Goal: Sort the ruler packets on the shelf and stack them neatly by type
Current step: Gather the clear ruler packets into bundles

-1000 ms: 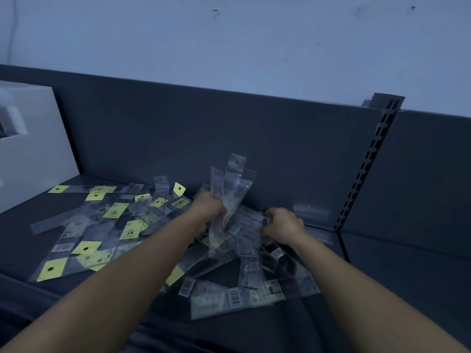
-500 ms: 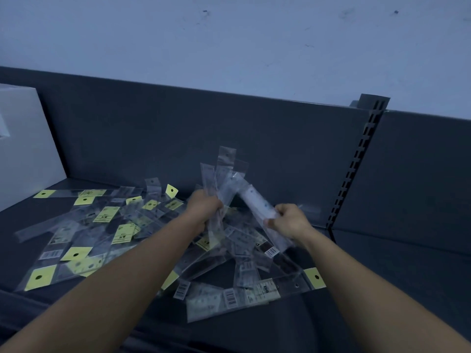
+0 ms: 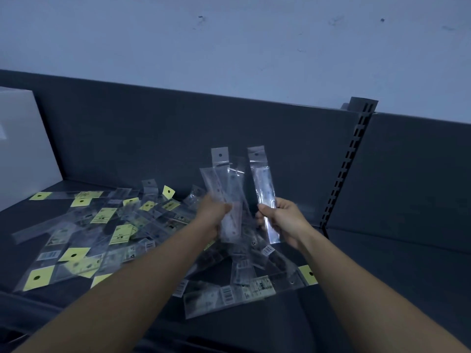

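Clear plastic ruler packets lie in a loose pile (image 3: 122, 233) across the dark shelf (image 3: 382, 271); many on the left carry yellow header cards, those in the middle show white barcode labels. My left hand (image 3: 215, 215) grips a fanned bunch of clear-header packets (image 3: 224, 179), held upright above the pile. My right hand (image 3: 283, 220) holds a single clear packet (image 3: 263, 184) upright, just to the right of the bunch and apart from it.
A white box (image 3: 23, 149) stands at the far left of the shelf. The dark back panel (image 3: 178, 128) rises behind the pile, with a slotted upright (image 3: 346, 169) to the right. Beyond that upright the shelf continues.
My right hand has lifted one clear packet off the pile and turned it upright beside the bunch. The bunch in my left hand has risen slightly.
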Demonstrator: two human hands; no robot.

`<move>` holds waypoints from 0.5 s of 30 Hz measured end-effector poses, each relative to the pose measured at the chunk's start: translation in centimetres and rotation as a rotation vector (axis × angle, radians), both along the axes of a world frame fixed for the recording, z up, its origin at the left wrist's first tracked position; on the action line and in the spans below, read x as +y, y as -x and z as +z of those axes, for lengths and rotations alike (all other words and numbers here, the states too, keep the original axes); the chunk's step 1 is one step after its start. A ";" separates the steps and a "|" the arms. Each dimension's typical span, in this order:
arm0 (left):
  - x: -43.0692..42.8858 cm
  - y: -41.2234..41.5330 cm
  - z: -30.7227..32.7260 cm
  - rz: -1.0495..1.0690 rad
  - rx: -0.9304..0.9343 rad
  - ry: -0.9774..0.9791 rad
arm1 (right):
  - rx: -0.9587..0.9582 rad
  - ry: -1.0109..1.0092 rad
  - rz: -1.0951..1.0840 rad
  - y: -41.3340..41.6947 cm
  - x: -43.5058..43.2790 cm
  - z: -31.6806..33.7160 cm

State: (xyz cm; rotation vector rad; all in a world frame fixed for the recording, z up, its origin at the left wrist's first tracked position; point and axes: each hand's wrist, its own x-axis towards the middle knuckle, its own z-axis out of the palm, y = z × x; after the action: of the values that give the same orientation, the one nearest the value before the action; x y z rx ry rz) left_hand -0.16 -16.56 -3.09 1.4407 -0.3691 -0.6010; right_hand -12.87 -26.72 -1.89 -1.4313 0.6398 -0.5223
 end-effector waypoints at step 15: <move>-0.5 1.5 -0.8 0.009 0.046 -0.029 | 0.238 0.530 -0.063 -1.0 1.1 -1.3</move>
State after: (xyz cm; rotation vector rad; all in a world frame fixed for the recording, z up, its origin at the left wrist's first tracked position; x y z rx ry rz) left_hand -1.67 -17.11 -3.90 1.4528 -0.3183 -0.6335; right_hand -11.88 -25.61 -3.23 -1.9986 0.7719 -0.6036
